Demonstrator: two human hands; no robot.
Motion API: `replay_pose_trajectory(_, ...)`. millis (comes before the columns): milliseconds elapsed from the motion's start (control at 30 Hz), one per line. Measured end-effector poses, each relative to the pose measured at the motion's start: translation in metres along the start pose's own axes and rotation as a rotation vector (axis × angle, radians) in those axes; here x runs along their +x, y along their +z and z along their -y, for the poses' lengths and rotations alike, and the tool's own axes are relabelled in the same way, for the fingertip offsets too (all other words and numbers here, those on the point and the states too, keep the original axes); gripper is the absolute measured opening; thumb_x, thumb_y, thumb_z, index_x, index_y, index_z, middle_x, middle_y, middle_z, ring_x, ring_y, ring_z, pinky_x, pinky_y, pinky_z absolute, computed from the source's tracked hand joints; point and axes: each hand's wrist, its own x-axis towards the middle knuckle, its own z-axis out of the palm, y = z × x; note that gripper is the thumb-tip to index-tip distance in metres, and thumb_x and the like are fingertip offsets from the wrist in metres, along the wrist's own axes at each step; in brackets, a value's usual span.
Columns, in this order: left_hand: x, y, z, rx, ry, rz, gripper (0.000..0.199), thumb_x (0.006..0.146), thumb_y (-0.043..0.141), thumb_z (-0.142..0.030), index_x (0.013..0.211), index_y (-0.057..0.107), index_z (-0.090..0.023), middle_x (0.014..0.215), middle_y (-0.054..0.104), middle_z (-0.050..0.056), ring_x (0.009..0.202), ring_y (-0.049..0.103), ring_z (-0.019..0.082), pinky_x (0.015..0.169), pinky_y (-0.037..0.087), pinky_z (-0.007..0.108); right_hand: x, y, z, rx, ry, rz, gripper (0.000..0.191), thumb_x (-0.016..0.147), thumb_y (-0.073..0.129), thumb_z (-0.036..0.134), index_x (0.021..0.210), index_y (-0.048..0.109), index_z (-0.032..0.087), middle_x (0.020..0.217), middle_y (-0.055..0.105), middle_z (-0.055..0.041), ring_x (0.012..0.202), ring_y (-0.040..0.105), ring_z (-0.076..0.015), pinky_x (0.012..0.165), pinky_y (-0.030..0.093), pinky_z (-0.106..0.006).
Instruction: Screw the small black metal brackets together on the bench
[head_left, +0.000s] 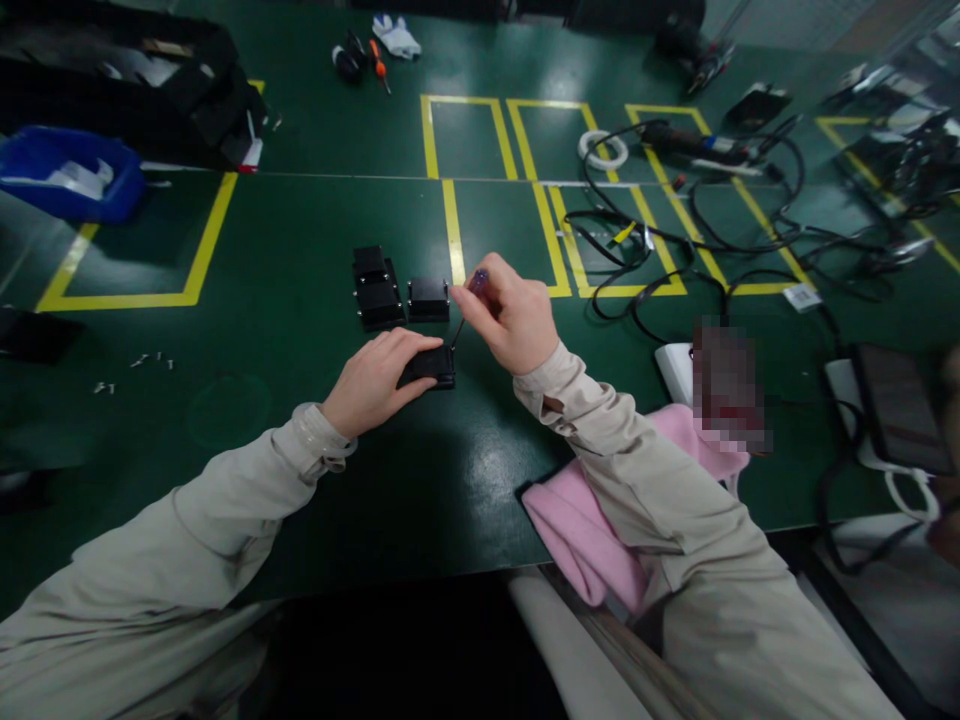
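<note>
My left hand (382,376) grips a small black rectangular part (436,368) on the green table, thumb along its near side and fingers over its far side. Above and to the right, my right hand (511,312) is closed round the dark, purplish handle of a screwdriver (459,328). The thin shaft slants down to the right end of the black part, at a small screw there. Just beyond my hands lie more black parts of the same look: a single one (429,299) and a stacked group (377,289), with small silvery screws along their edges.
Loose screws (154,361) lie at the left. A blue bin (71,175) and a black crate (180,95) stand at the far left. Black cables (637,240) and a white tape roll (602,150) spread at the right. A pink cloth (577,530) lies under my right forearm.
</note>
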Motion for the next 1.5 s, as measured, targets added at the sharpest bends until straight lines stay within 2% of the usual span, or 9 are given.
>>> replay_pose_trajectory(167, 0.000, 0.000, -0.001, -0.013, -0.014, 0.003, 0.038, 0.096, 0.060, -0.031, 0.131, 0.055, -0.018, 0.121, 0.064, 0.011, 0.112, 0.062, 0.027, 0.098, 0.051, 0.044, 0.000, -0.005, 0.007, -0.120, 0.008, 0.067, 0.038, 0.102, 0.028, 0.043, 0.108, 0.056, 0.018, 0.076, 0.063, 0.0015, 0.058, 0.052, -0.0072, 0.059, 0.037, -0.024)
replay_pose_trajectory(300, 0.000, -0.001, -0.001, -0.027, -0.027, 0.008, 0.037, 0.096, 0.059, -0.032, 0.130, 0.056, -0.018, 0.121, 0.064, 0.010, 0.112, 0.061, 0.027, 0.099, 0.050, 0.044, 0.002, -0.010, 0.014, -0.275, -0.026, 0.085, 0.033, 0.099, 0.028, 0.032, 0.106, 0.057, 0.018, 0.074, 0.065, 0.0004, 0.059, 0.055, -0.0079, 0.056, 0.032, -0.024)
replay_pose_trajectory(500, 0.001, -0.001, -0.001, -0.020, -0.026, 0.023, 0.038, 0.096, 0.059, -0.033, 0.130, 0.056, -0.017, 0.121, 0.064, 0.012, 0.112, 0.061, 0.028, 0.099, 0.050, 0.044, 0.011, -0.019, 0.020, -0.372, -0.008, 0.173, 0.051, 0.103, 0.023, 0.048, 0.098, 0.064, 0.018, 0.065, 0.061, -0.0001, 0.058, 0.054, -0.0099, 0.057, 0.027, -0.026)
replay_pose_trajectory(600, 0.001, -0.001, -0.001, -0.013, -0.025, 0.016, 0.038, 0.097, 0.059, -0.032, 0.131, 0.055, -0.017, 0.121, 0.064, 0.011, 0.113, 0.061, 0.027, 0.099, 0.050, 0.044, 0.014, -0.020, 0.020, -0.362, -0.014, 0.206, 0.047, 0.103, 0.025, 0.045, 0.106, 0.064, 0.018, 0.068, 0.062, 0.0004, 0.059, 0.054, -0.0096, 0.057, 0.025, -0.026)
replay_pose_trajectory(733, 0.001, -0.002, -0.002, 0.001, -0.009, 0.011, 0.038, 0.097, 0.059, -0.032, 0.131, 0.055, -0.015, 0.120, 0.064, 0.011, 0.112, 0.062, 0.027, 0.097, 0.051, 0.043, 0.014, -0.019, 0.018, -0.309, -0.082, 0.184, 0.042, 0.102, 0.024, 0.033, 0.113, 0.062, 0.017, 0.076, 0.067, 0.0004, 0.063, 0.057, -0.0083, 0.057, 0.025, -0.026)
replay_pose_trajectory(933, 0.001, -0.002, -0.001, -0.010, -0.019, 0.012, 0.037, 0.097, 0.058, -0.033, 0.130, 0.056, -0.016, 0.121, 0.064, 0.011, 0.112, 0.061, 0.027, 0.098, 0.050, 0.043, 0.009, -0.018, 0.018, -0.385, -0.124, 0.180, 0.058, 0.103, 0.016, 0.049, 0.104, 0.066, 0.019, 0.067, 0.065, -0.0006, 0.060, 0.057, -0.0111, 0.058, 0.027, -0.028)
replay_pose_trajectory(1133, 0.001, -0.002, -0.001, -0.039, -0.038, 0.025, 0.037, 0.097, 0.058, -0.033, 0.130, 0.055, -0.018, 0.122, 0.064, 0.011, 0.113, 0.061, 0.027, 0.099, 0.050, 0.044, 0.006, -0.013, 0.014, -0.341, -0.169, 0.093, 0.044, 0.102, 0.022, 0.031, 0.108, 0.063, 0.017, 0.068, 0.064, 0.0010, 0.059, 0.055, -0.0086, 0.059, 0.030, -0.026)
replay_pose_trajectory(1333, 0.001, -0.001, 0.000, -0.035, -0.008, 0.005, 0.037, 0.096, 0.059, -0.032, 0.129, 0.056, -0.016, 0.121, 0.064, 0.012, 0.112, 0.061, 0.027, 0.099, 0.050, 0.044, 0.005, -0.013, 0.012, -0.364, -0.155, 0.088, 0.060, 0.103, 0.017, 0.051, 0.095, 0.066, 0.017, 0.063, 0.060, 0.0006, 0.057, 0.053, -0.0094, 0.059, 0.030, -0.027)
replay_pose_trajectory(1500, 0.001, -0.001, -0.001, -0.035, -0.027, 0.019, 0.037, 0.096, 0.058, -0.033, 0.130, 0.056, -0.017, 0.121, 0.064, 0.012, 0.114, 0.061, 0.028, 0.100, 0.050, 0.046, 0.003, -0.012, 0.011, -0.264, -0.161, 0.074, 0.050, 0.104, 0.018, 0.035, 0.108, 0.064, 0.016, 0.076, 0.067, -0.0007, 0.066, 0.058, -0.0082, 0.065, 0.036, -0.025)
